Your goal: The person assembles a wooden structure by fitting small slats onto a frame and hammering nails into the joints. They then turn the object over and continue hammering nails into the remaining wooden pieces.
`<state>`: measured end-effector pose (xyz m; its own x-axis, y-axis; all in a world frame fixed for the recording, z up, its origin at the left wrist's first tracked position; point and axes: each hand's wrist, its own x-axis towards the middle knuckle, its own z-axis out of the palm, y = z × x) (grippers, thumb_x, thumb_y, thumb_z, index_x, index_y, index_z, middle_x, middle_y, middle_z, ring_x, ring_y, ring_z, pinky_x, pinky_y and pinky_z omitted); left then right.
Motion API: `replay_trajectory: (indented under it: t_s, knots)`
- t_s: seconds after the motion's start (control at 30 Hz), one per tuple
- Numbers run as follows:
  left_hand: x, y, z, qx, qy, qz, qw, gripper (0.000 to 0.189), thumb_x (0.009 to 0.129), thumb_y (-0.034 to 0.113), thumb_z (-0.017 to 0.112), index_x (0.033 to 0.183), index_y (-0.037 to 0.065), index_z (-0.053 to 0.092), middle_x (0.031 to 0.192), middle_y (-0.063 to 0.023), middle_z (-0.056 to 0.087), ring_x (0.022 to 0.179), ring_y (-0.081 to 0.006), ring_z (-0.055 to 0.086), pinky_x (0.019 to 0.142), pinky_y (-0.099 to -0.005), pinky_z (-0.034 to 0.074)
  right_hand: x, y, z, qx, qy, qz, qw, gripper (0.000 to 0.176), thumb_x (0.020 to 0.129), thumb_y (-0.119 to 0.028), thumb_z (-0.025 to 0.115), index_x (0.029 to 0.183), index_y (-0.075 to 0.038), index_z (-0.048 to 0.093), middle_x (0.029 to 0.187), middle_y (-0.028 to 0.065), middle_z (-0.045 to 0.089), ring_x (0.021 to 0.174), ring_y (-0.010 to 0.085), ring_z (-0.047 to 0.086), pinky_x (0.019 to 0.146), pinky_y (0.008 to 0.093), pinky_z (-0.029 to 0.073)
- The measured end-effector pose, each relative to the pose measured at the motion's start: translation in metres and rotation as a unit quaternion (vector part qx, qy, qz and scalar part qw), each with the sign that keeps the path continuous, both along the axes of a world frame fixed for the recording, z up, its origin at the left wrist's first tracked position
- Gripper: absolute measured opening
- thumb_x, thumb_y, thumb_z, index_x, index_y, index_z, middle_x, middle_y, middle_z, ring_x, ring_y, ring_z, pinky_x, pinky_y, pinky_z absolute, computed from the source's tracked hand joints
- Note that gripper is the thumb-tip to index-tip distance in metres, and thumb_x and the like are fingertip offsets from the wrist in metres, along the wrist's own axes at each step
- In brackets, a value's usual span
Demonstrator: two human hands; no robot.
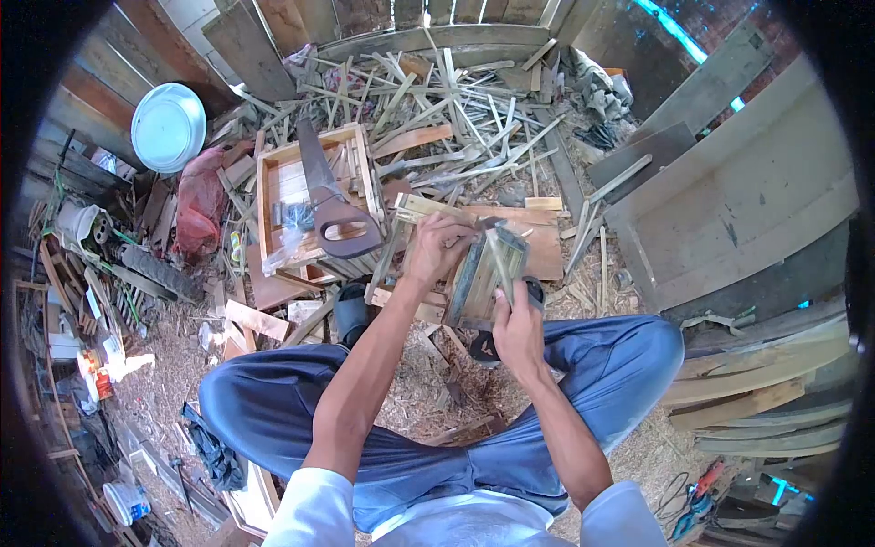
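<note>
My right hand is wrapped round the pale wooden handle of a hammer, whose dark head lies near the far edge of a small slatted wooden piece. That piece stands between my feet, made of greenish and brown boards. At its far left corner, my left hand has its fingers pinched together close to the hammer head; what they hold is too small to make out. Just beyond the left hand lies a light wooden strip.
A handsaw rests across a wooden crate holding a plastic bag and sticks. Scrap sticks are heaped behind. Large boards lean at the right. A red sack and a pale round basin are on the left.
</note>
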<state>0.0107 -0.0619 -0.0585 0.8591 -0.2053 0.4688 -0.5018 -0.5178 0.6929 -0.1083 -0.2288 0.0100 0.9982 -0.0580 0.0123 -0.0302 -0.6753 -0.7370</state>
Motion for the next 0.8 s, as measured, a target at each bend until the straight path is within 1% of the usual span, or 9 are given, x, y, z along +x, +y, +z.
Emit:
replay_trajectory:
  t_s: [0.13,0.2,0.3,0.47,0.53,0.6,0.67,0.73,0.8]
  knots:
    - [0.001,0.000,-0.004,-0.008,0.001,-0.009,1.000,0.014,0.073,0.012,0.077,0.087,0.011,0.074,0.098,-0.0002,0.071,0.093,-0.0206,0.061,0.086,-0.0355,0.041,0.000,0.003,0.002,0.039,-0.062,-0.026,0.997,0.018,0.098,-0.018,0.050,0.102,-0.001,0.047,0.068,0.0297,0.061,0.067,0.0506,0.061,0.052,0.0570,0.046]
    - [0.002,-0.001,-0.002,-0.006,-0.021,0.000,1.000,0.014,0.073,0.012,0.077,0.086,0.011,0.074,0.098,0.0001,0.071,0.092,-0.0202,0.061,0.086,-0.0356,0.041,0.004,0.001,-0.007,-0.043,0.067,-0.008,0.997,0.018,0.097,-0.018,0.051,0.102,-0.001,0.047,0.068,0.0297,0.061,0.067,0.0507,0.060,0.052,0.0570,0.045]
    - [0.000,-0.001,0.001,0.004,-0.017,0.005,1.000,0.011,0.074,0.011,0.076,0.085,0.010,0.074,0.093,-0.0001,0.071,0.089,-0.0207,0.061,0.086,-0.0356,0.042,0.001,0.002,0.005,-0.020,0.028,-0.007,0.999,0.018,0.097,-0.018,0.050,0.102,-0.001,0.047,0.069,0.0301,0.061,0.067,0.0507,0.061,0.052,0.0567,0.045]
    - [0.001,0.000,-0.004,0.002,-0.012,-0.003,1.000,0.015,0.072,0.010,0.077,0.088,0.011,0.075,0.097,-0.0003,0.071,0.090,-0.0208,0.061,0.084,-0.0351,0.041,0.000,0.002,-0.004,0.019,-0.023,-0.027,0.999,0.019,0.098,-0.019,0.049,0.101,-0.001,0.047,0.069,0.0303,0.061,0.067,0.0509,0.061,0.053,0.0569,0.046]
    - [0.003,-0.001,-0.004,0.011,-0.021,0.001,1.000,0.016,0.072,0.011,0.077,0.088,0.011,0.075,0.097,-0.0005,0.071,0.089,-0.0209,0.061,0.084,-0.0348,0.041,0.004,0.002,-0.006,-0.065,0.066,-0.005,0.996,0.017,0.098,-0.018,0.050,0.102,-0.002,0.047,0.069,0.0297,0.061,0.067,0.0502,0.061,0.053,0.0571,0.045]
    - [0.002,0.001,-0.004,0.012,-0.010,-0.004,1.000,0.014,0.073,0.011,0.077,0.087,0.010,0.075,0.097,-0.0010,0.071,0.088,-0.0209,0.061,0.083,-0.0343,0.041,0.003,0.001,0.003,-0.050,0.052,0.010,0.997,0.016,0.098,-0.018,0.050,0.103,-0.003,0.047,0.069,0.0298,0.061,0.066,0.0503,0.060,0.053,0.0575,0.045]
    - [0.001,0.001,-0.003,-0.005,-0.011,-0.005,1.000,0.013,0.073,0.011,0.077,0.086,0.010,0.075,0.097,-0.0011,0.071,0.088,-0.0209,0.062,0.082,-0.0342,0.042,-0.001,0.006,0.013,0.002,-0.014,-0.012,1.000,0.017,0.098,-0.019,0.049,0.103,-0.003,0.046,0.069,0.0300,0.061,0.066,0.0509,0.060,0.053,0.0574,0.045]
    - [0.001,0.001,-0.005,-0.022,-0.018,-0.012,1.000,0.013,0.074,0.011,0.076,0.086,0.010,0.074,0.097,-0.0012,0.071,0.088,-0.0208,0.062,0.082,-0.0342,0.042,-0.001,0.006,0.006,0.012,-0.026,-0.019,0.999,0.017,0.098,-0.019,0.049,0.102,-0.003,0.046,0.069,0.0299,0.061,0.067,0.0510,0.060,0.053,0.0575,0.045]
    - [0.003,0.000,-0.004,-0.005,-0.018,-0.008,1.000,0.013,0.074,0.011,0.077,0.086,0.009,0.074,0.098,-0.0011,0.071,0.088,-0.0206,0.062,0.082,-0.0340,0.042,0.004,0.003,-0.005,-0.062,0.062,-0.004,0.996,0.016,0.098,-0.018,0.049,0.102,-0.003,0.046,0.070,0.0293,0.061,0.067,0.0507,0.060,0.053,0.0575,0.044]
